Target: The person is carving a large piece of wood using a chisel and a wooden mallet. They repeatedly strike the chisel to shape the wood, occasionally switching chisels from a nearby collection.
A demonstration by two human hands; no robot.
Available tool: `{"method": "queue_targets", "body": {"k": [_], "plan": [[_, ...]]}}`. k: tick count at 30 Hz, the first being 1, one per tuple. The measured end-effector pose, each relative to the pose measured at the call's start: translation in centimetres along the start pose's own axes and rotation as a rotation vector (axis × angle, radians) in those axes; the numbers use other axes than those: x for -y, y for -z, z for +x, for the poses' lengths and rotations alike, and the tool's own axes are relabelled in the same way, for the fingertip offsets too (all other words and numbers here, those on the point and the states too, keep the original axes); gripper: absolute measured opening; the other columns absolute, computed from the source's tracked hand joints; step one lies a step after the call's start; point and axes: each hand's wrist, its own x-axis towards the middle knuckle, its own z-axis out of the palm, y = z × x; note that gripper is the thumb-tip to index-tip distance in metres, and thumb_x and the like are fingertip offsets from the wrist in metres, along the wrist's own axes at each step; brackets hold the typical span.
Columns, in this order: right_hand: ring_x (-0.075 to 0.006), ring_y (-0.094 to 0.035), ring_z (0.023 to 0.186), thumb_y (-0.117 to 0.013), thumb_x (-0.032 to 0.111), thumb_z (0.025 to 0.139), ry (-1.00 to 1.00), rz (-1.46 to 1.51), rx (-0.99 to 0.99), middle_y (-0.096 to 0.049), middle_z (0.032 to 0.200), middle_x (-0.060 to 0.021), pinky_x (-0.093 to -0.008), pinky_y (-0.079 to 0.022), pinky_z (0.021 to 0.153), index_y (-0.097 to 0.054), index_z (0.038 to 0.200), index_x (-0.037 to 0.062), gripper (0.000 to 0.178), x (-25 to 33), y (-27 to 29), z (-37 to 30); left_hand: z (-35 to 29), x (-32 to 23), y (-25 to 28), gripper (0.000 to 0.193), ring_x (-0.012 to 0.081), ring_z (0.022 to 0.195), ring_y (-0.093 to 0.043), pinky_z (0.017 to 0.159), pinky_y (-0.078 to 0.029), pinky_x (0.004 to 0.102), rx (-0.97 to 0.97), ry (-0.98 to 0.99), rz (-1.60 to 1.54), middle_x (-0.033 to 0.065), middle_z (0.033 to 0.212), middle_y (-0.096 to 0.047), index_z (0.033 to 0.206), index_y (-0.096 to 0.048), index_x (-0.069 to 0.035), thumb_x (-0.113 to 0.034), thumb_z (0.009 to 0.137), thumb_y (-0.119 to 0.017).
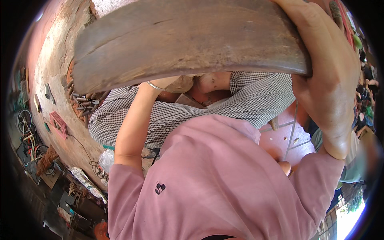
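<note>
A thick, dark brown wooden block (188, 42), worn and slightly curved along its lower edge, spans the top of the head view, raised close to me. My right hand (330, 60) is closed around its right end, thumb side at the edge. Below and behind the wood is my left hand (163, 81), with a bangle at the wrist; the block hides its fingers, so I cannot tell their grip. Right beside that hand lies a rounded tan-brown piece (181, 85), partly covered, near a bare foot (211, 82) by my checked trousers (192, 116).
Several chisel-like tools (85, 105) lie in a heap left of my knee. Farther left are a pink rectangular block with openings (59, 125), a thin cord (85, 149), a clear plastic bag (106, 161) and a bicycle (25, 122). Tiled floor (291, 138) shows at right.
</note>
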Motion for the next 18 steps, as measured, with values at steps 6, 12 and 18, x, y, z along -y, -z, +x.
{"method": "queue_targets", "body": {"k": [6,12,18], "plan": [[-0.0248,-0.057,0.066,-0.070,0.004,0.067,-0.007,-0.023,0.002,-0.056,0.078,-0.0095,-0.0346,-0.044,0.058,-0.059,0.118,0.0003,0.052,-0.1,0.5,0.0,1.0,-1.1,1.3,0.024,0.0301,0.091,-0.063,0.081,-0.050,0.0387,-0.011,-0.120,0.086,0.0127,0.100,-0.068,0.104,-0.067,-0.003,-0.013,0.083,-0.062],[-0.0250,-0.057,0.064,-0.070,0.005,0.066,0.005,-0.041,0.000,-0.056,0.076,-0.0094,-0.0349,-0.043,0.056,-0.059,0.117,-0.0002,0.052,-0.3,0.7,0.2,2.3,-3.4,1.7,0.023,0.0291,0.088,-0.063,0.079,-0.050,0.0379,-0.062,-0.151,0.020,0.0103,0.098,-0.068,0.101,-0.069,-0.005,-0.017,0.082,-0.063],[-0.0230,-0.055,0.061,-0.069,0.005,0.066,0.053,-0.037,0.085,-0.054,0.074,-0.0081,-0.0340,-0.041,0.053,-0.061,0.116,-0.0001,0.051,-0.6,2.3,0.5,2.6,-4.8,2.6,0.027,0.0284,0.092,-0.063,0.081,-0.050,0.0381,-0.125,-0.367,0.188,0.0110,0.101,-0.067,0.103,-0.068,-0.004,-0.021,0.082,-0.064]]}}
